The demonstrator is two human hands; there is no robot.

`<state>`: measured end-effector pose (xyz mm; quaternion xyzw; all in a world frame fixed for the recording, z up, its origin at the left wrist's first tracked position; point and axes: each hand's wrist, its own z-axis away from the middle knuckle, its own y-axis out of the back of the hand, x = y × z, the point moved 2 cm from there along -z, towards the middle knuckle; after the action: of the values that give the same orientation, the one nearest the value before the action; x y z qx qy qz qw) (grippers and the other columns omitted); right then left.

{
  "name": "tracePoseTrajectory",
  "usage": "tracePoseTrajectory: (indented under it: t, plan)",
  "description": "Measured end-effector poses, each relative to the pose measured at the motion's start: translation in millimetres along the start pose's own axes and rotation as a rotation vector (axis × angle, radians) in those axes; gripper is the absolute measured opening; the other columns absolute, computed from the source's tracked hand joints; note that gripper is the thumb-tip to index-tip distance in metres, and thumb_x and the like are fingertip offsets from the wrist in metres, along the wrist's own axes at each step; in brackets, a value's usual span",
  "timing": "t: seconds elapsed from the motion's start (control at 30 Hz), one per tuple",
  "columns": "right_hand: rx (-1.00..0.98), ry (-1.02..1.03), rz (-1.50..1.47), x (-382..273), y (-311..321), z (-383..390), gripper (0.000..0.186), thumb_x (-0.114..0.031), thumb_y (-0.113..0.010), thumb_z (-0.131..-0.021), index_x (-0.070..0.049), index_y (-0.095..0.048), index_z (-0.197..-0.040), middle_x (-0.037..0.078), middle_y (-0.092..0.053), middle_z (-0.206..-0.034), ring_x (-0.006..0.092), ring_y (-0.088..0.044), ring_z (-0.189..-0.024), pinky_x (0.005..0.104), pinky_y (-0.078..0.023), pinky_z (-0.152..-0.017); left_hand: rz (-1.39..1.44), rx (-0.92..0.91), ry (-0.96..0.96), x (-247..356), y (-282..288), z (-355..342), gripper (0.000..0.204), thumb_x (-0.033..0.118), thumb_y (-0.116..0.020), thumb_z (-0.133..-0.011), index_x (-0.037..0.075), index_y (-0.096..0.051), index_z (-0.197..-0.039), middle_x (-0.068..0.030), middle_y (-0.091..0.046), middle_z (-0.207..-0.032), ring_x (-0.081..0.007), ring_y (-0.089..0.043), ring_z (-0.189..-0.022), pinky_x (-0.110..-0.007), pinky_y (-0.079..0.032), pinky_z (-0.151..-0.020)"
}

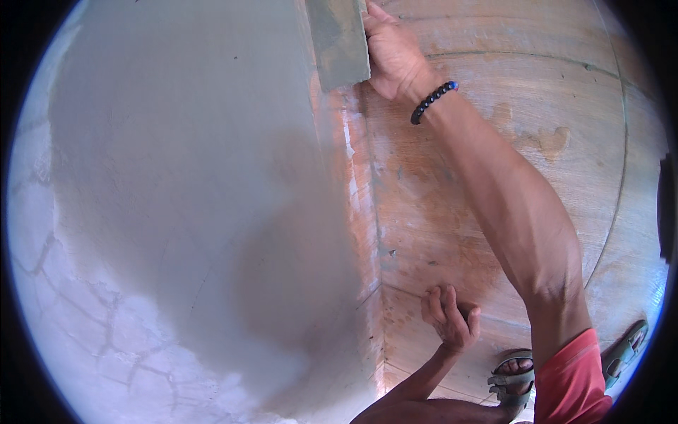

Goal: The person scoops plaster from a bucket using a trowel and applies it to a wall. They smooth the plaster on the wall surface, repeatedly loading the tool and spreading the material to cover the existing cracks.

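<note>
At the top, my right hand [397,53] is closed round the far side of a flat rectangular plastering trowel [340,46]. Its grey plate is coated with plaster, and its handle and most of my fingers are hidden. The trowel lies along the right border of the smooth grey plastered wall [191,155], beside an orange-brown edge strip [346,141]. Lower down, my left hand [450,321] is empty, its fingers apart and slightly bent, over the wood-patterned tiles. Whether it touches them I cannot tell.
Wood-patterned floor tiles [494,205] carry plaster smears and dark joints. Pale, crack-patterned surface [92,318] borders the plaster at the lower left. A sandalled foot [514,378] stands at the lower right, with another sandal [625,353] farther right. A dark object [666,208] shows at the right rim.
</note>
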<state>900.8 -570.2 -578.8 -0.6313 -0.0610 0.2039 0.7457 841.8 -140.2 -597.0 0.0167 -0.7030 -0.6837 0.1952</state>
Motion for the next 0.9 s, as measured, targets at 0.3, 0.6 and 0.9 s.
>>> tracePoseTrajectory:
  t: [0.3,0.6,0.9]
  plan:
    - [0.020,0.024,0.043,9.6,-7.0,17.6,0.035,-0.022,-0.044,-0.103,-0.005,-0.045,-0.133,0.012,-0.061,-0.110,0.0197,-0.060,-0.099,0.0348,-0.054,-0.078,0.002,0.000,-0.004,2.1,1.8,-2.7,0.064,0.046,-0.048,-0.095,-0.002,-0.039,-0.136,-0.0270,-0.030,-0.138,-0.0467,-0.030,-0.123,-0.059,-0.027,-0.100]
    - [0.034,0.136,0.182,21.4,-1.7,16.1,0.036,-0.021,-0.043,-0.102,-0.002,-0.046,-0.132,0.015,-0.063,-0.108,0.0195,-0.060,-0.095,0.0355,-0.051,-0.080,-0.004,-0.019,-0.020,0.3,-0.7,0.3,0.068,0.047,-0.047,-0.095,-0.005,-0.038,-0.137,-0.0284,-0.028,-0.140,-0.0466,-0.026,-0.126,-0.060,-0.024,-0.103]
    - [0.070,0.141,0.334,41.2,9.5,64.9,0.042,-0.018,-0.043,-0.101,0.004,-0.042,-0.136,0.019,-0.056,-0.129,0.0260,-0.052,-0.119,0.0365,-0.041,-0.101,-0.017,-0.001,-0.020,1.6,-1.0,-1.4,0.067,0.048,-0.046,-0.096,-0.003,-0.038,-0.137,-0.0281,-0.031,-0.138,-0.0472,-0.028,-0.125,-0.060,-0.025,-0.102]
